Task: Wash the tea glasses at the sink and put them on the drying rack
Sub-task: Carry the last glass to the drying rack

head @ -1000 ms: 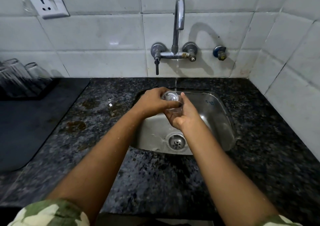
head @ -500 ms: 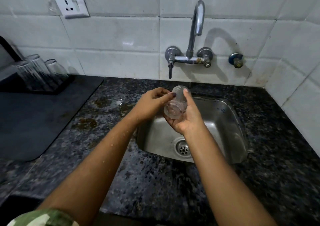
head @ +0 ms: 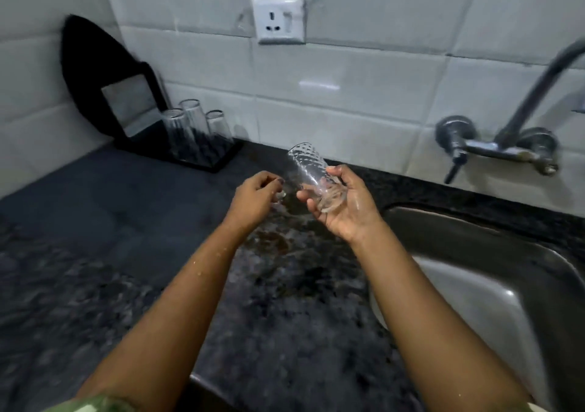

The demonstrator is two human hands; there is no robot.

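Observation:
A clear dimpled tea glass [head: 306, 166] lies tilted in my right hand [head: 345, 202], its base pointing up and to the left, above the granite counter [head: 285, 301] left of the sink [head: 493, 285]. My left hand [head: 254, 196] hovers just left of the glass with its fingers curled and holds nothing that I can see. Three washed glasses [head: 193, 130] stand upside down on the black drying rack [head: 215, 161] at the back left, by the wall.
The tap [head: 506, 146] juts from the tiled wall at the right. A wall socket [head: 280, 21] sits above the counter. A black board [head: 104, 79] leans against the wall behind the rack. A dark mat [head: 95, 206] covers the counter's left part.
Both hands have carried the glass left, away from the sink and the tap. My left hand has let go of the glass. The view has swung left, bringing the rack closer.

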